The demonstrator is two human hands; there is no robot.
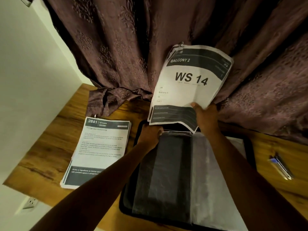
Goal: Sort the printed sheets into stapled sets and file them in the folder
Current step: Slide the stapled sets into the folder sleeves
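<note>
My right hand [206, 114] grips the lower edge of a stapled set headed "BALCONY 2 WS 14" [191, 80], held upright above the far end of the open black folder [131, 180]. Its bottom edge overlaps the top of the folder's clear plastic sleeves [208, 172]. My left hand [150, 133] holds the top edge of a sleeve at the folder's far left corner. A second set of printed sheets headed "2641 KITCHEN" [98, 150] lies flat on the wooden table [55, 139], to the left of the folder.
A brown patterned curtain [133, 47] hangs behind the table and bunches onto its far edge. A stapler [281, 165] lies on the table right of the folder. A white wall [25, 72] is at left, with a power socket [30, 202] below the table edge.
</note>
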